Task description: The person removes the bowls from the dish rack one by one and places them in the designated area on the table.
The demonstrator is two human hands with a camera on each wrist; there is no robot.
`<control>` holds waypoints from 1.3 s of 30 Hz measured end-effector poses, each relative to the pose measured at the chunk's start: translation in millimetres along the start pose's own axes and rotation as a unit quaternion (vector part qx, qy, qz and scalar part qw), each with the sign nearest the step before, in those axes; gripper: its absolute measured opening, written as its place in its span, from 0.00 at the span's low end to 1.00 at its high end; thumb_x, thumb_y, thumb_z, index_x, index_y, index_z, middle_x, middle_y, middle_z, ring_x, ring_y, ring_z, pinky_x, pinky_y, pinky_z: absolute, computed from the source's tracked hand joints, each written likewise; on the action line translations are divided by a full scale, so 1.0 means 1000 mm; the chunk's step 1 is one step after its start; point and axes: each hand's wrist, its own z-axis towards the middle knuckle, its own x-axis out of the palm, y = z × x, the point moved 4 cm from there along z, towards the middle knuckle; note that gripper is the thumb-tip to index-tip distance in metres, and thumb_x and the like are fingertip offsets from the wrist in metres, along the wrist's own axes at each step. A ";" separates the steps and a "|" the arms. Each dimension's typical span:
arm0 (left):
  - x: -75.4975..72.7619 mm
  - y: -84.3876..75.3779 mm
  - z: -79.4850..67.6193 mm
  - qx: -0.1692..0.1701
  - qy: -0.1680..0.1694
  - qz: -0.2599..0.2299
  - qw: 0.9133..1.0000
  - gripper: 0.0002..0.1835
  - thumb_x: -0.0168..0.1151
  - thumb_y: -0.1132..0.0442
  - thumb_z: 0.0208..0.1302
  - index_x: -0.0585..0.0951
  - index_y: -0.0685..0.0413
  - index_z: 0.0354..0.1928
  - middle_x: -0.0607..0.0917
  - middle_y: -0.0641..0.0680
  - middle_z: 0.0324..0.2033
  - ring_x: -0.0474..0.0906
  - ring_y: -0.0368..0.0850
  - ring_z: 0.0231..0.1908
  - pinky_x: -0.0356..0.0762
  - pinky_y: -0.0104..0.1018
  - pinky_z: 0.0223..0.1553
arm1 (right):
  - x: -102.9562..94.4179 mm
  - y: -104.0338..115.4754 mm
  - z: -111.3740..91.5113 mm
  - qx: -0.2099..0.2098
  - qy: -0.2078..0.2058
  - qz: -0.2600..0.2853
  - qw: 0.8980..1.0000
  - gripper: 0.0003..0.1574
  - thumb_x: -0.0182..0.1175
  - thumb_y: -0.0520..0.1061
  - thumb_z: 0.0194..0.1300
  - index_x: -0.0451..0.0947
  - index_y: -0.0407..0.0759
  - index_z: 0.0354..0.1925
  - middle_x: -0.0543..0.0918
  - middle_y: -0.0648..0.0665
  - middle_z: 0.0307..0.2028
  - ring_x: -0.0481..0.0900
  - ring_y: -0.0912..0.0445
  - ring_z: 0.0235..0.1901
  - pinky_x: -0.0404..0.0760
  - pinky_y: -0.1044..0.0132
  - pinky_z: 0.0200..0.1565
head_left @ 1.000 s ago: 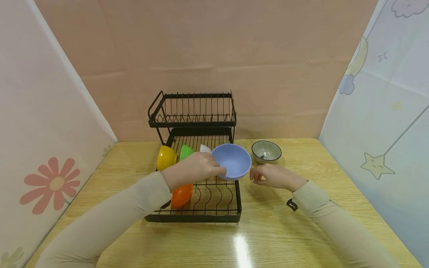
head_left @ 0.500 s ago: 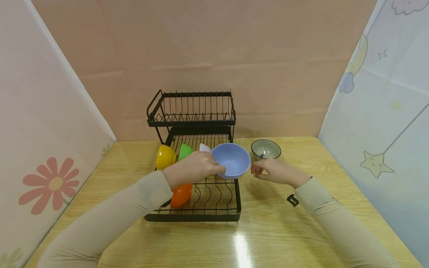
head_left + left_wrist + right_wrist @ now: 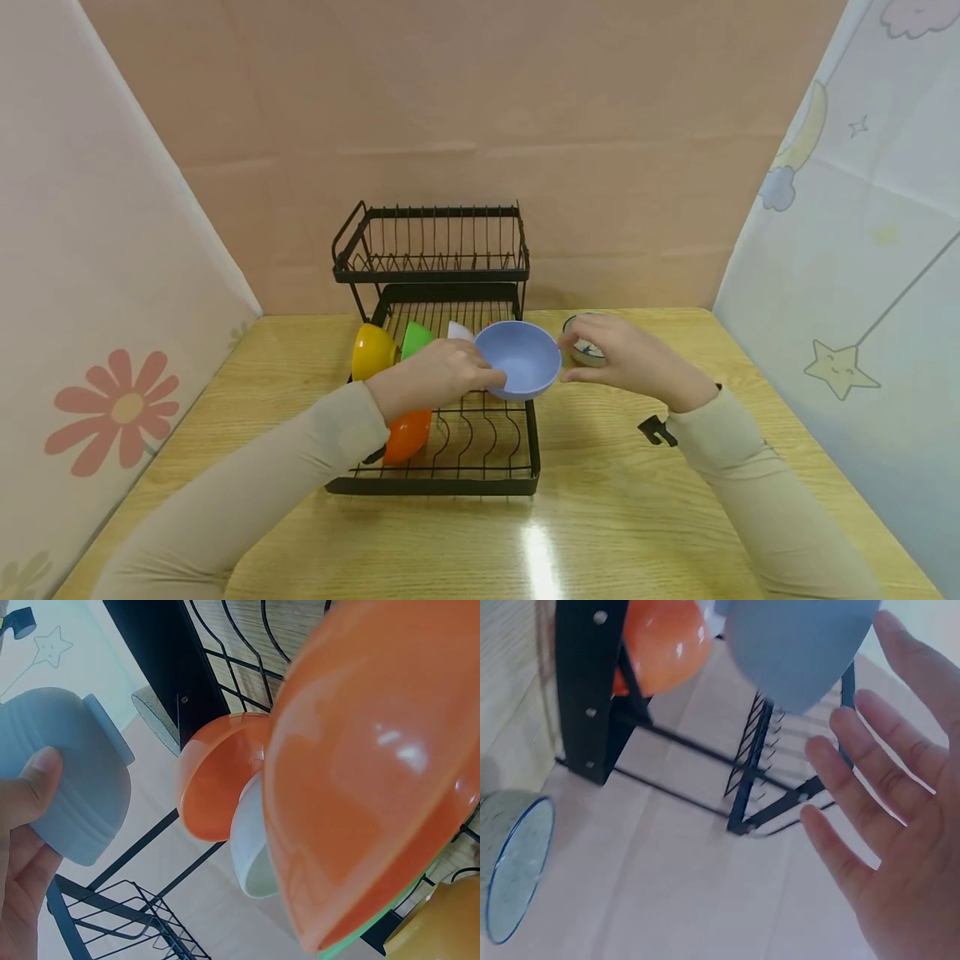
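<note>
My left hand (image 3: 435,377) grips a light blue bowl (image 3: 519,358) by its near left rim, above the right side of the black dish rack (image 3: 435,486). In the left wrist view the thumb (image 3: 46,771) lies against the bowl's ridged outer wall. Beside the bowl's right rim is my right hand (image 3: 641,360), holding nothing. The right wrist view shows its fingers (image 3: 855,780) spread and fairly straight close to the blue bowl (image 3: 799,652); whether a fingertip touches it I cannot tell. Behind that hand, a speckled grey bowl (image 3: 588,357) is partly hidden.
In the rack's lower tier sit a yellow bowl (image 3: 372,352), a green bowl (image 3: 416,338), a white bowl (image 3: 459,332) and an orange bowl (image 3: 407,436). Another orange bowl (image 3: 217,780) shows farther back. The rack's upper tier (image 3: 435,277) stands over the rear part.
My right hand has risen slightly and opened, its fingers and thumb spreading apart beside the blue bowl and covering more of the speckled bowl. The left hand and blue bowl have hardly moved.
</note>
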 end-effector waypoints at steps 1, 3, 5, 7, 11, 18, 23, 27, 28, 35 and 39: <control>0.000 0.000 0.000 0.000 0.001 0.001 1.000 0.11 0.69 0.64 0.59 0.80 0.41 0.40 0.89 0.43 0.34 0.85 0.36 0.35 0.82 0.33 0.45 | 0.000 0.004 0.002 -0.015 -0.007 -0.012 1.000 0.26 0.75 0.54 0.49 0.78 0.46 0.42 0.81 0.54 0.40 0.79 0.59 0.42 0.80 0.62 0.45; 0.001 0.000 0.000 -0.001 0.002 0.001 1.000 0.10 0.68 0.64 0.59 0.80 0.41 0.40 0.89 0.43 0.34 0.85 0.36 0.35 0.82 0.33 0.44 | 0.000 0.012 0.005 -0.042 -0.016 -0.032 0.998 0.31 0.75 0.59 0.47 0.78 0.44 0.45 0.81 0.51 0.43 0.79 0.56 0.44 0.79 0.59 0.47; 0.001 0.000 0.000 0.002 -0.001 0.000 1.000 0.10 0.68 0.63 0.59 0.79 0.41 0.39 0.89 0.43 0.33 0.85 0.36 0.34 0.82 0.33 0.44 | 0.004 0.018 0.008 -0.066 -0.019 -0.038 0.997 0.35 0.73 0.62 0.47 0.77 0.43 0.47 0.80 0.49 0.46 0.78 0.53 0.47 0.78 0.57 0.50; 0.000 0.000 0.001 0.004 -0.007 0.000 1.000 0.10 0.68 0.64 0.59 0.79 0.42 0.39 0.89 0.43 0.32 0.85 0.36 0.33 0.82 0.33 0.44 | 0.009 0.023 0.011 -0.082 -0.012 -0.036 0.996 0.36 0.72 0.64 0.48 0.76 0.44 0.48 0.79 0.48 0.48 0.77 0.52 0.49 0.77 0.56 0.52; -0.001 -0.001 0.001 0.009 -0.015 0.002 1.000 0.10 0.68 0.65 0.59 0.79 0.42 0.38 0.89 0.42 0.31 0.85 0.36 0.33 0.82 0.33 0.45 | 0.021 0.029 0.014 -0.101 0.011 -0.024 0.995 0.34 0.75 0.60 0.46 0.77 0.45 0.47 0.78 0.51 0.47 0.77 0.53 0.50 0.77 0.56 0.53; -0.001 -0.001 0.002 0.011 -0.014 0.005 1.000 0.09 0.68 0.64 0.59 0.80 0.42 0.38 0.89 0.43 0.32 0.85 0.36 0.34 0.82 0.32 0.45 | 0.035 0.030 0.015 -0.098 0.028 -0.014 0.995 0.28 0.77 0.54 0.43 0.77 0.48 0.41 0.78 0.53 0.40 0.76 0.55 0.46 0.76 0.54 0.54; 0.000 -0.001 0.002 0.010 -0.014 0.005 1.000 0.09 0.68 0.63 0.59 0.79 0.42 0.38 0.89 0.42 0.32 0.85 0.36 0.34 0.82 0.32 0.45 | 0.037 0.031 0.016 -0.114 0.021 -0.023 0.993 0.24 0.77 0.53 0.46 0.76 0.49 0.38 0.77 0.54 0.36 0.75 0.58 0.42 0.76 0.54 0.54; 0.001 0.000 0.002 0.007 -0.014 0.003 1.000 0.09 0.68 0.64 0.60 0.79 0.42 0.38 0.89 0.42 0.31 0.85 0.36 0.34 0.82 0.32 0.45 | 0.038 0.030 0.016 -0.125 0.012 -0.036 0.991 0.23 0.77 0.51 0.46 0.74 0.49 0.36 0.75 0.55 0.33 0.74 0.58 0.39 0.75 0.53 0.55; 0.001 0.000 0.002 0.006 -0.015 0.002 1.000 0.09 0.68 0.65 0.60 0.79 0.42 0.37 0.89 0.42 0.30 0.85 0.36 0.33 0.82 0.32 0.44 | 0.038 0.030 0.016 -0.127 0.009 -0.038 0.991 0.24 0.77 0.50 0.46 0.74 0.49 0.35 0.75 0.55 0.33 0.74 0.58 0.39 0.75 0.53 0.55; 0.002 0.001 0.001 0.007 -0.017 -0.006 1.000 0.09 0.67 0.66 0.61 0.79 0.42 0.37 0.88 0.42 0.29 0.84 0.36 0.31 0.82 0.32 0.43 | 0.038 0.031 0.015 -0.141 0.001 -0.044 0.989 0.24 0.78 0.47 0.44 0.73 0.48 0.34 0.75 0.55 0.31 0.75 0.56 0.38 0.76 0.52 0.54; 0.001 0.000 0.002 0.005 -0.012 -0.006 1.000 0.08 0.67 0.66 0.61 0.79 0.43 0.37 0.88 0.42 0.28 0.84 0.36 0.31 0.82 0.33 0.43 | 0.038 0.032 0.015 -0.152 -0.006 -0.051 0.987 0.25 0.79 0.46 0.43 0.72 0.48 0.33 0.75 0.54 0.30 0.77 0.57 0.37 0.76 0.52 0.54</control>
